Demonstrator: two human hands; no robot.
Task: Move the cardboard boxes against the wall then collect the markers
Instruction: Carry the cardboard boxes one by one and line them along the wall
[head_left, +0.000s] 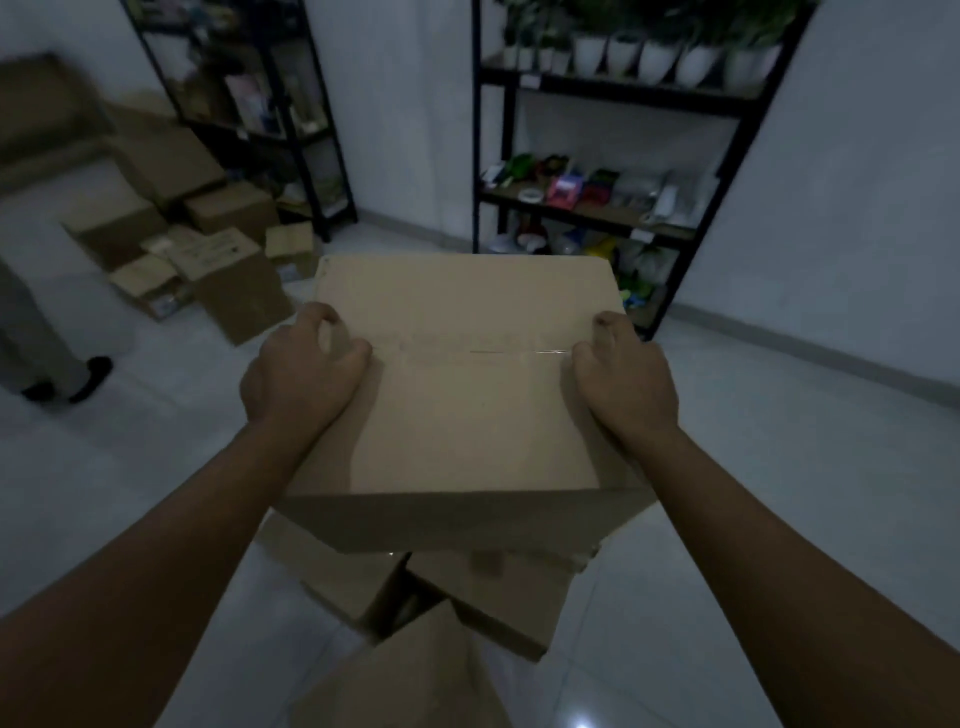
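A large taped cardboard box (467, 395) fills the middle of the view, held up in front of me. My left hand (301, 369) grips its left edge with curled fingers. My right hand (623, 374) grips its right edge the same way. Under it, several more cardboard boxes (488, 592) lie on the pale tiled floor. Another heap of cardboard boxes (208, 244) sits at the back left near the wall. No markers can be made out in this dim view.
A black shelf rack (613, 208) with white plant pots and small goods stands straight ahead against the wall. A second black rack (270, 114) stands at the back left. Another person's legs and dark shoes (67, 379) are at the left edge.
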